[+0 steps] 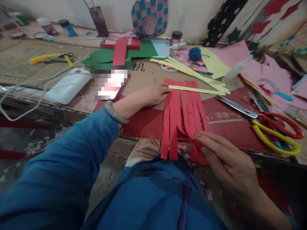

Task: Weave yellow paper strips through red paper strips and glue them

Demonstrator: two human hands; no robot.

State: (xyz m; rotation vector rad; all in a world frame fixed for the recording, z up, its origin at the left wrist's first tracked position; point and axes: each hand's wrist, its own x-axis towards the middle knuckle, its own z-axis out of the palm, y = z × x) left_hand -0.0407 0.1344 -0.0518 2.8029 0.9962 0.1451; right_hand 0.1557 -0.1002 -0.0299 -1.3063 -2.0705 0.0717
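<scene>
A sheet of red paper (173, 111), slit lengthwise into several strips, lies across the table edge, its near ends overhanging. One narrow yellow paper strip (194, 89) crosses the red strips near their far end. My left hand (152, 95) has its fingertips closed at the left end of this yellow strip, by the red sheet's upper left corner. Lower right, my right hand (227, 159) pinches red strips near their free ends between thumb and fingers. One red strip beside it curls upward.
Large scissors (255, 116) with red and yellow handles lie at right. Several loose yellow strips (192, 72) spread behind the red sheet. A glue bottle (237, 68) and blue yarn ball (194, 54) stand farther back. At left are a phone (112, 84), a white power bank (68, 86) with cable, and yellow-handled pliers (51, 58).
</scene>
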